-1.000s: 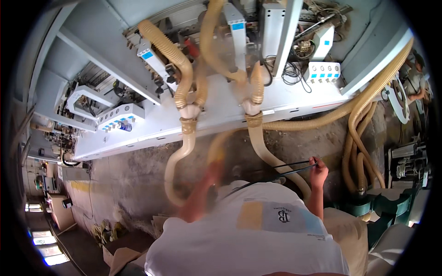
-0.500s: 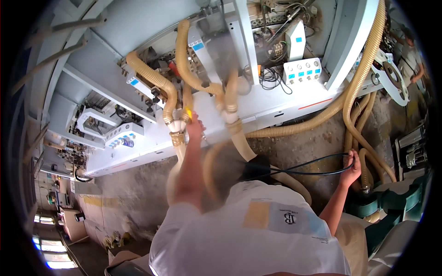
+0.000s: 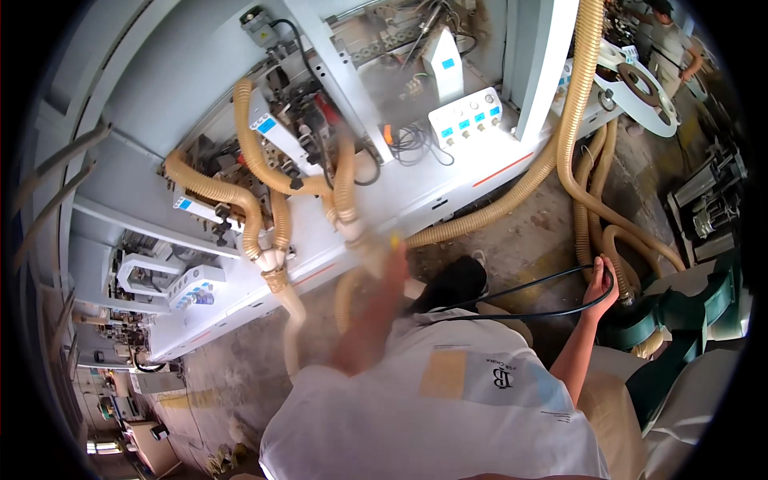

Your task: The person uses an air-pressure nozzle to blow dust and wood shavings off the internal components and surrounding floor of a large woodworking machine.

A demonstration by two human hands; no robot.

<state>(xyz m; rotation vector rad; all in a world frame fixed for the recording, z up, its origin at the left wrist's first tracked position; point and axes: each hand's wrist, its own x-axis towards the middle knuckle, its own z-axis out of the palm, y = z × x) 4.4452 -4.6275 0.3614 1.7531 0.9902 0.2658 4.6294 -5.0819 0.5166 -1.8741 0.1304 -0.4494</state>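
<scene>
My left hand (image 3: 393,262) is smeared by motion in front of the white machine base, beside the joint of the second pair of ribbed hoses. A small yellow part (image 3: 394,240) shows at its top, on a tool whose kind I cannot make out. Out to the right, my right hand (image 3: 602,282) is closed around a thin black hose (image 3: 538,313). That hose loops at the hand, and both its runs go back toward my body. Tan ribbed hoses (image 3: 276,282) come down from the machine near my left arm.
The long white machine (image 3: 472,164) stretches across the far side, with gauge panels (image 3: 466,117) on it. Thick tan hose (image 3: 500,212) runs along its base to the floor. A green metal machine part (image 3: 686,308) stands at my right. Another person (image 3: 669,48) stands at the far right.
My left hand has moved right, from the first hose joint toward the second, with the yellow part still in it. My right hand keeps the black hose. The view has shifted right.
</scene>
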